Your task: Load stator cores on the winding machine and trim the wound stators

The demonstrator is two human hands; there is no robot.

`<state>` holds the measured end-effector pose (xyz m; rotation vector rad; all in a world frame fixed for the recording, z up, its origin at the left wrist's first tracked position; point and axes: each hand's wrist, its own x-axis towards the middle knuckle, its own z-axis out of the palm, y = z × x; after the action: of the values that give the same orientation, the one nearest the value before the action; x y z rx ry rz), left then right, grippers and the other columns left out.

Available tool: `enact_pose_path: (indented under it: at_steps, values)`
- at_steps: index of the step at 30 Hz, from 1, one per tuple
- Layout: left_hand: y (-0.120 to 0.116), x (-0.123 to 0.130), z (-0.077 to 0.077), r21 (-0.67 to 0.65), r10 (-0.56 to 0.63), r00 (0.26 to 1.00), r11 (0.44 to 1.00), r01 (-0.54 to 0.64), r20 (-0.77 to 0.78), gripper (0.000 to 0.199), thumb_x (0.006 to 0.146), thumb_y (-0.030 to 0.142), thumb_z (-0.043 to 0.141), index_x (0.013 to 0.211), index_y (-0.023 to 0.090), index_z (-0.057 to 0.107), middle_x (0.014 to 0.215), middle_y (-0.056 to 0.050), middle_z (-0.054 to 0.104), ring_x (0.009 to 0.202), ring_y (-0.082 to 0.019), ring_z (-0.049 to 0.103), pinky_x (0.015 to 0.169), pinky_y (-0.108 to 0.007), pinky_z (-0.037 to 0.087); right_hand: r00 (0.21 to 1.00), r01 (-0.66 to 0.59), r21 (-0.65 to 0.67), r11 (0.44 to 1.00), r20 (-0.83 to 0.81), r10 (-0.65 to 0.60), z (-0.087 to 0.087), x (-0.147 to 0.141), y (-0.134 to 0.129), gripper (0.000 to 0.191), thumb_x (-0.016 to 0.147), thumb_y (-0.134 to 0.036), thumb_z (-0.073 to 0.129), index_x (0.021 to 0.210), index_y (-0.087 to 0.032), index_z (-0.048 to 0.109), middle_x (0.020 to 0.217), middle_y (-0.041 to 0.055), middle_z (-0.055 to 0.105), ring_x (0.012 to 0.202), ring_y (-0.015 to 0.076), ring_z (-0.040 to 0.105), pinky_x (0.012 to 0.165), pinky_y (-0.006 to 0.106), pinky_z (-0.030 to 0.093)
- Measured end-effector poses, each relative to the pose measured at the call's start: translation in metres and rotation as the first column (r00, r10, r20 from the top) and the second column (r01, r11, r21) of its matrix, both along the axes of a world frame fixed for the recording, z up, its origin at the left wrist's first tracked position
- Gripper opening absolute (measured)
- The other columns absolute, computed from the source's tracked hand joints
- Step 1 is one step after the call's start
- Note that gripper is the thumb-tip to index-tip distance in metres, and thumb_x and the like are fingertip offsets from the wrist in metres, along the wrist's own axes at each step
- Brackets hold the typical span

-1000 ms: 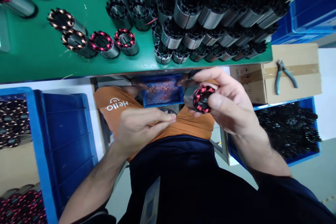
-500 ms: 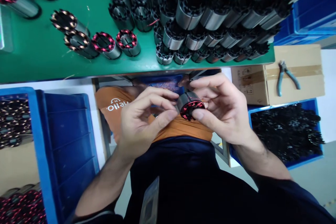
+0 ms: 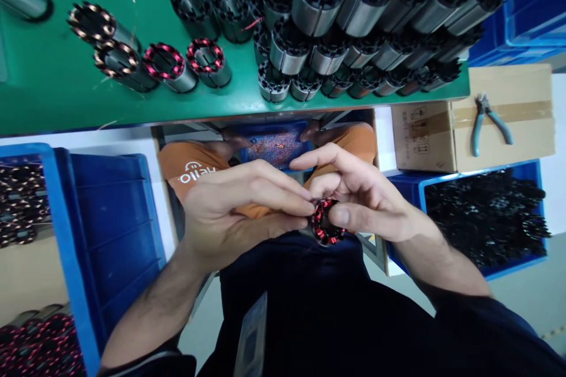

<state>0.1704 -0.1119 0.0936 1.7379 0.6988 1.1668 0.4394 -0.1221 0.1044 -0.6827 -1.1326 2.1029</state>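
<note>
A motor stator with red wire windings is held over my lap, its wound end facing up toward the camera. My right hand grips it, the thumb at the ring's opening and fingers behind it. From the other side my left hand reaches the stator's left edge, thumb and fingertips pressed together there. Whether a wire is between those fingertips is too small to tell. The stator's lower body is partly hidden.
On the green table stand rows of black-topped stators and several wound ones. Blue-handled cutters lie on a cardboard box at right. Blue bins flank both sides; a blue tray sits below.
Both hands and the stator have moved down, closer to my body. The stator's wound end is turned more toward the camera, and my left fingers have closed at its edge.
</note>
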Motion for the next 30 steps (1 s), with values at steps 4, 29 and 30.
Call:
enact_pose_path:
  at_steps: [4,29,30]
  values:
    - [-0.008,0.002,0.0,0.077,0.081,0.983,0.995,-0.069,-0.167,0.005,0.121,0.03,0.083,0.117,0.032,0.085,0.119,-0.004,0.09,0.104,-0.024,0.088,0.09,-0.042,0.076,1.0,0.016,0.012,1.0,0.003,-0.016,-0.007,0.001,-0.003,0.063,0.111,-0.029,0.094,0.167,-0.025,0.065,0.116,0.0015,0.089,0.085,0.0141,0.084,0.072,0.02,0.064]
    - [-0.019,0.005,-0.006,0.173,0.254,0.939,0.961,-0.217,-0.231,0.071,0.107,0.041,0.103,0.171,0.043,0.072,0.147,0.005,0.091,0.118,-0.025,0.095,0.106,-0.042,0.083,0.804,0.268,0.553,0.789,0.323,-0.499,0.015,-0.01,0.004,0.018,0.099,-0.035,0.11,0.106,-0.027,0.096,0.105,0.0038,0.088,0.092,0.0207,0.081,0.083,0.035,0.071]
    - [-0.019,0.005,-0.006,0.191,0.256,0.939,0.958,-0.214,-0.231,0.064,0.106,0.04,0.104,0.164,0.044,0.077,0.143,0.006,0.092,0.118,-0.025,0.094,0.106,-0.042,0.082,0.796,0.306,0.536,0.787,0.309,-0.52,0.015,-0.01,0.003,0.017,0.101,-0.037,0.109,0.102,-0.027,0.095,0.1,0.0041,0.087,0.088,0.0219,0.08,0.081,0.038,0.071]
